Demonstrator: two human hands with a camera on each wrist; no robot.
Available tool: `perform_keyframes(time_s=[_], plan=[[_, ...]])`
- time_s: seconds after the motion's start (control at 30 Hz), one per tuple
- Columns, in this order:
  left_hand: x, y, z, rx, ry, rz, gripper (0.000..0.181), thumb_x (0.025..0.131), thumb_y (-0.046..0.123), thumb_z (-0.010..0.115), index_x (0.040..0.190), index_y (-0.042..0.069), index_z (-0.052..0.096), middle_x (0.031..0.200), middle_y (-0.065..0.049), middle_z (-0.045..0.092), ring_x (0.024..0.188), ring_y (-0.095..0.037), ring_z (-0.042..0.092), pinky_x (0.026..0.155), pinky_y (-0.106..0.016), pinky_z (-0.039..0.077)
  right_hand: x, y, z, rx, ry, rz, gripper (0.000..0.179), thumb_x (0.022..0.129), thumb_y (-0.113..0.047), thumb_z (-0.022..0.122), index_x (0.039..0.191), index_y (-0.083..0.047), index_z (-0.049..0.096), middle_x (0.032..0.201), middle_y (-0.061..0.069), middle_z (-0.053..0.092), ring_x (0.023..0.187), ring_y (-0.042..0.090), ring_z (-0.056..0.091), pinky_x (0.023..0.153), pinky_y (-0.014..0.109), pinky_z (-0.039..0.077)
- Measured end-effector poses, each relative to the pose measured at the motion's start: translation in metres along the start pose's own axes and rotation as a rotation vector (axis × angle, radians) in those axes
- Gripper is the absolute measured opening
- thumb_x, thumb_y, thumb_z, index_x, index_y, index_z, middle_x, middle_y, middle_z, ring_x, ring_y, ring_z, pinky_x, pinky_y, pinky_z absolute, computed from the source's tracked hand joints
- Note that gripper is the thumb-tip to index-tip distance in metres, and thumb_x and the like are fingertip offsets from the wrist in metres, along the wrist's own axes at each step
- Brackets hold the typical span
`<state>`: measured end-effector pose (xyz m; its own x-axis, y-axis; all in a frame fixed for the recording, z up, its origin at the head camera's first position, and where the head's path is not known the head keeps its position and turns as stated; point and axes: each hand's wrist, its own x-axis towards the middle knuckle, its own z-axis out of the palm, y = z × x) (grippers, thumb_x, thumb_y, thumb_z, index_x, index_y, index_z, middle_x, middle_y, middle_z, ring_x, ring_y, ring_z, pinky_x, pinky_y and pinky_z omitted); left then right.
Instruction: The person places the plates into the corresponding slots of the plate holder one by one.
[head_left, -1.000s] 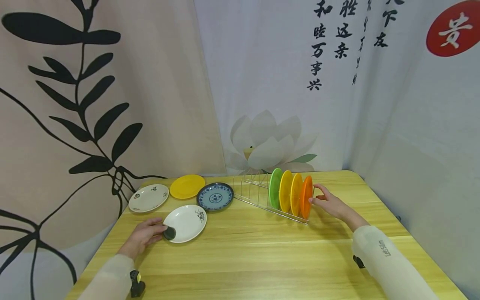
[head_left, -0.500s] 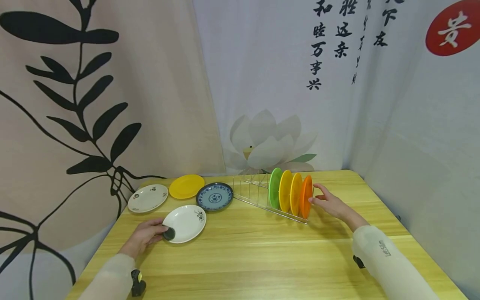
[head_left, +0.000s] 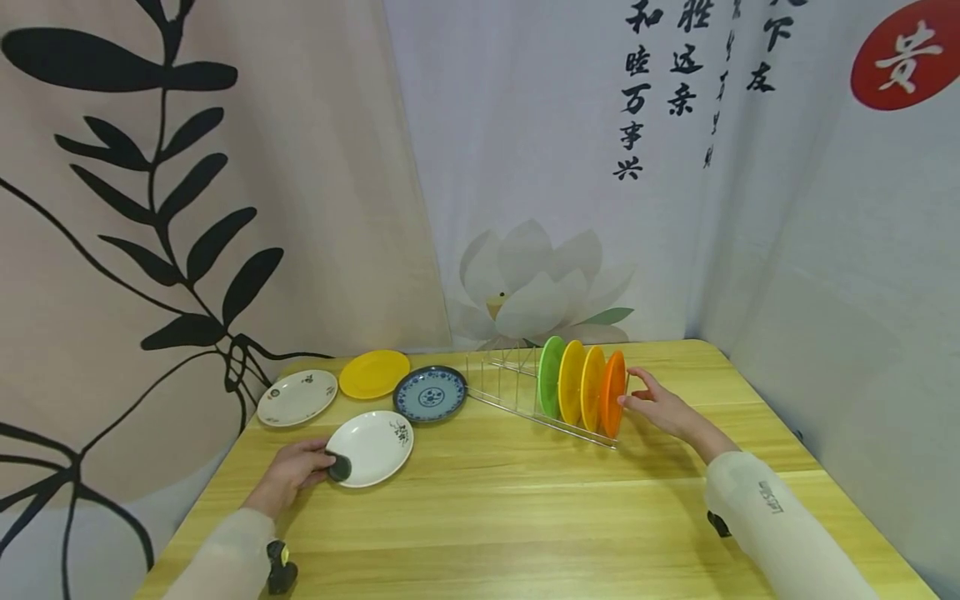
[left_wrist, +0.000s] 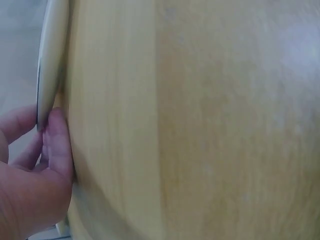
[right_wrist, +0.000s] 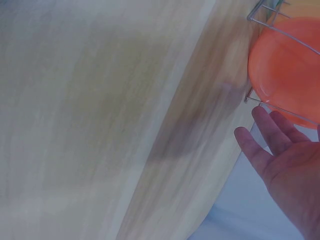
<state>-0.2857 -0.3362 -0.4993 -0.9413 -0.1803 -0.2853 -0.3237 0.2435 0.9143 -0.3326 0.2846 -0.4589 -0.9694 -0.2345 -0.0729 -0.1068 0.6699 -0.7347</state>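
My left hand (head_left: 294, 468) pinches the near left rim of a white plate (head_left: 378, 450) with a small dark flower print and a dark patch. In the left wrist view, thumb and fingers (left_wrist: 59, 145) close on the edge of that plate (left_wrist: 54, 55). My right hand (head_left: 662, 407) is at the right end of a wire dish rack (head_left: 501, 403), beside an orange plate (head_left: 612, 395) standing upright in it. From the right wrist view, its fingers (right_wrist: 255, 150) are spread and fairly straight, fingertips right at the rack's wire. Part of this hand is cut off by the frame.
Also upright in the rack are a green plate (head_left: 551, 377) and two yellow-orange plates (head_left: 572, 382). A blue patterned plate (head_left: 431, 393), a yellow plate (head_left: 374, 373) and another white plate (head_left: 297, 397) lie on the wooden table (head_left: 525, 517). Fabric curtains (head_left: 337, 208) hang behind.
Almost nothing moves. The view shifts very slightly, and both hands keep their places at the white plate and the rack.
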Motion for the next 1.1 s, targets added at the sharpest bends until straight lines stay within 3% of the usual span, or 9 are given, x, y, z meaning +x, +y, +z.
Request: perform_keyframes(time_s=[0.33, 0.47, 0.63, 0.8, 0.93, 1.1], plan=[[-0.004, 0.004, 0.001, -0.042, 0.010, 0.007, 0.058, 0.089, -0.008, 0.057, 0.143, -0.016, 0.037, 0.145, -0.036, 0.038, 0.098, -0.018, 0.064, 0.083, -0.035, 0.058, -0.001, -0.001, 0.000, 0.003, -0.001, 0.001, 0.079, 0.100, -0.048, 0.052, 0.157, -0.010, 0.014, 0.143, 0.036, 0.041, 0.128, 0.052, 0.044, 0.102, 0.066, 0.038], [-0.007, 0.006, -0.001, -0.066, -0.003, 0.024, 0.059, 0.089, -0.008, 0.056, 0.143, -0.017, 0.035, 0.136, -0.037, 0.045, 0.093, -0.016, 0.064, 0.082, -0.034, 0.058, -0.003, -0.001, 0.001, 0.000, 0.005, -0.004, 0.079, 0.100, -0.048, 0.052, 0.157, -0.009, 0.014, 0.143, 0.036, 0.041, 0.128, 0.052, 0.044, 0.102, 0.066, 0.038], [-0.010, 0.006, -0.004, -0.110, -0.033, 0.042, 0.060, 0.087, -0.010, 0.055, 0.142, -0.019, 0.032, 0.109, -0.021, 0.063, 0.082, -0.014, 0.065, 0.076, -0.031, 0.059, -0.003, 0.000, 0.001, 0.001, 0.011, -0.007, 0.078, 0.100, -0.048, 0.051, 0.157, -0.009, 0.014, 0.143, 0.036, 0.041, 0.128, 0.052, 0.043, 0.103, 0.066, 0.037], [-0.013, 0.007, -0.003, -0.092, -0.038, 0.036, 0.059, 0.086, -0.010, 0.053, 0.140, -0.018, 0.032, 0.094, -0.009, 0.064, 0.076, -0.013, 0.062, 0.069, -0.028, 0.057, -0.002, 0.000, 0.001, 0.000, 0.009, -0.009, 0.077, 0.100, -0.047, 0.051, 0.157, -0.009, 0.014, 0.143, 0.036, 0.041, 0.127, 0.052, 0.044, 0.102, 0.066, 0.038], [-0.015, 0.007, -0.002, -0.091, -0.041, 0.049, 0.059, 0.084, -0.010, 0.050, 0.139, -0.018, 0.031, 0.089, -0.008, 0.062, 0.071, -0.013, 0.061, 0.064, -0.026, 0.056, -0.002, 0.000, 0.000, 0.006, 0.009, -0.006, 0.077, 0.100, -0.047, 0.052, 0.157, -0.010, 0.015, 0.143, 0.036, 0.041, 0.127, 0.052, 0.044, 0.102, 0.066, 0.038], [-0.015, 0.008, -0.003, -0.122, -0.054, 0.061, 0.059, 0.085, -0.008, 0.049, 0.139, -0.019, 0.028, 0.095, -0.011, 0.061, 0.075, -0.013, 0.063, 0.066, -0.027, 0.058, -0.001, 0.001, 0.001, 0.005, 0.012, -0.006, 0.076, 0.100, -0.047, 0.051, 0.157, -0.010, 0.015, 0.142, 0.035, 0.042, 0.126, 0.052, 0.045, 0.102, 0.065, 0.039]])
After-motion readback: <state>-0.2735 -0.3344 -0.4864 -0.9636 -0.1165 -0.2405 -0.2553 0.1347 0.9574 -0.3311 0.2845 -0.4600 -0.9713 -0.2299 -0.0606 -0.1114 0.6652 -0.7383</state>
